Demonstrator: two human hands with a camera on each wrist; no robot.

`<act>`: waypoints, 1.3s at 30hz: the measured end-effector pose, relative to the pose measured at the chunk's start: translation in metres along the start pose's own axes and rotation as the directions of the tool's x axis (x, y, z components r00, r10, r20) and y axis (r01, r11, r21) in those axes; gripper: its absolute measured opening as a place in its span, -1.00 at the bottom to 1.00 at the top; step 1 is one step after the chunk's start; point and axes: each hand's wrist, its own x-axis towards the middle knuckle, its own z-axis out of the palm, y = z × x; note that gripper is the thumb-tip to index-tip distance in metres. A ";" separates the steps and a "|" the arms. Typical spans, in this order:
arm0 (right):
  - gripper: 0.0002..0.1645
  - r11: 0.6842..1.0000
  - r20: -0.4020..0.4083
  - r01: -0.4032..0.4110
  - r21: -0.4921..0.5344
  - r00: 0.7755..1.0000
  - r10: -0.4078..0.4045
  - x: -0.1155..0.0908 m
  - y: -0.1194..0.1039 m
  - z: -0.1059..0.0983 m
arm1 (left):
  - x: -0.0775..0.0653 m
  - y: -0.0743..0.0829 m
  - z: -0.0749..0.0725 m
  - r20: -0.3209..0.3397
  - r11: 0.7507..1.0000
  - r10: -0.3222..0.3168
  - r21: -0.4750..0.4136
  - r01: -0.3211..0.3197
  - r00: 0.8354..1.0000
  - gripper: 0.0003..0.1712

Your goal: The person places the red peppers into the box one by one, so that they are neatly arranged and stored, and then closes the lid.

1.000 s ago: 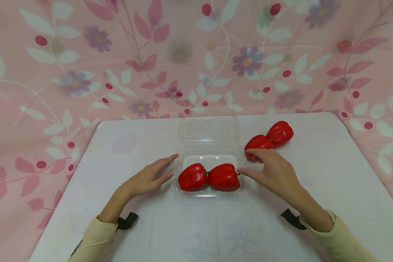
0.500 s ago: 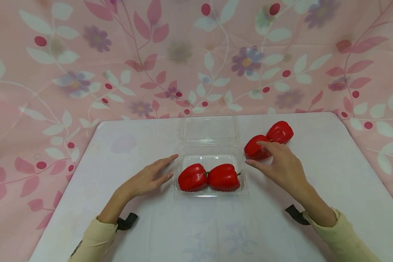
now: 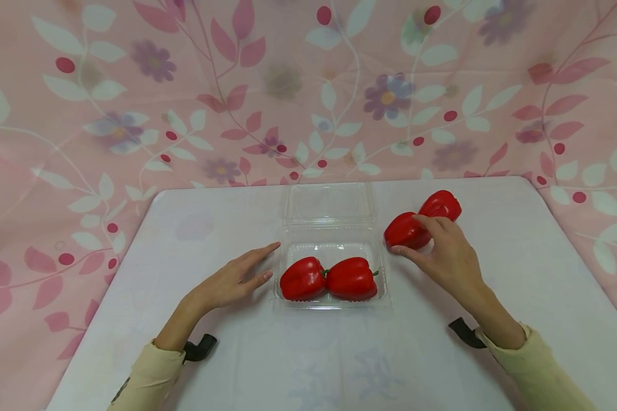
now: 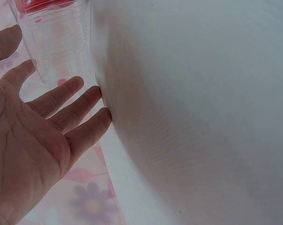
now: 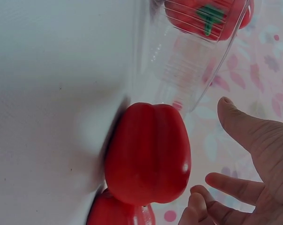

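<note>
A clear plastic clamshell box [image 3: 334, 305] sits mid-table, its lid [image 3: 329, 202] folded back. Two red bell peppers lie side by side along its front half, a left one [image 3: 302, 279] and a right one [image 3: 352, 278]. My left hand [image 3: 231, 282] is at the box's left wall, fingers spread and holding nothing. Right of the box, a third bell pepper [image 3: 402, 230] lies on the table against a fourth pepper [image 3: 444, 204]. Over that third pepper hovers my right hand [image 3: 449, 257], thumb and fingers apart; the right wrist view shows a gap between them and the pepper [image 5: 148, 154].
A white cloth covers the table [image 3: 319, 354], whose back edge meets a pink floral curtain [image 3: 267, 103]. The raised lid stands behind the box, near that back edge. Dark straps [image 3: 200, 346] are on both wrists.
My right hand has moved right and slightly back, from beside the box's right pepper to above the third pepper outside. The left hand and the peppers have stayed in place.
</note>
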 end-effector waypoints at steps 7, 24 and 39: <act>-0.10 1.000 -0.005 0.011 -0.010 1.000 -0.011 0.002 0.006 0.002 | 0.000 0.001 -0.001 0.007 1.000 -0.001 0.004 0.001 1.000 -0.24; -0.21 0.999 0.101 -0.016 -0.043 0.995 0.020 0.004 0.013 0.006 | 0.000 0.001 -0.001 0.008 1.000 -0.009 0.011 0.009 1.000 -0.25; -0.23 0.997 0.081 -0.033 -0.069 0.996 0.039 0.004 0.013 0.003 | 0.000 0.000 -0.001 0.006 1.000 -0.003 0.005 0.003 1.000 -0.24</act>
